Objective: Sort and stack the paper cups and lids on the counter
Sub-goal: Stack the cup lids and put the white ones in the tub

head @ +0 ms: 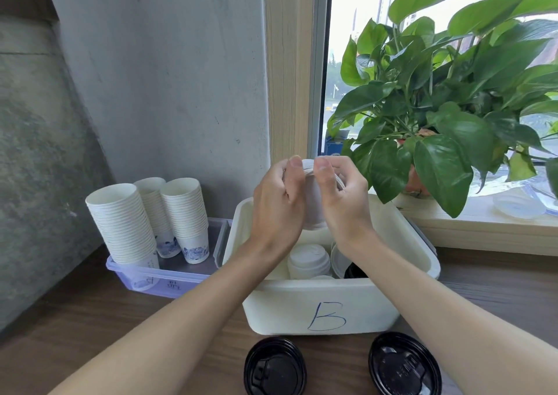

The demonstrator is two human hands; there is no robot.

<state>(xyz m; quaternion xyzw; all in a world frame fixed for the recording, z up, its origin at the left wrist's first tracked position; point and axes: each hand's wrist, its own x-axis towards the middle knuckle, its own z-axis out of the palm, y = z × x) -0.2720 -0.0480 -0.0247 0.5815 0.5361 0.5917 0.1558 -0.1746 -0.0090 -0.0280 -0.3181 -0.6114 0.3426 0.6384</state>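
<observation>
Holding a white stack (314,204) of what look like lids, the left hand (277,204) and right hand (344,201) meet above the white bin (326,298) marked B. Both hands curl round the stack from opposite sides, thumbs up near its top rim. This looks like a squaring-up grip, pressing the pieces so they nest evenly. I cannot tell for sure whether the pieces are lids or small cups, as the fingers cover much of them.

The stack sits clear of the bin's rim, directly over its open top, so anything that slips would likely drop back inside. Down in the bin lie more white lids (308,261) and a dark lid (354,272) beside them, not yet sorted.

Two black lids (274,367) rest flat on the bench (90,319) just in front of the bin, well apart from each other. This may be the start of a pile by colour. To the left, three tall columns of paper cups (120,222) stand in a clear tray (169,280) against the wall, already nested.

A leafy plant (437,92) stands on the sill to the right.
</observation>
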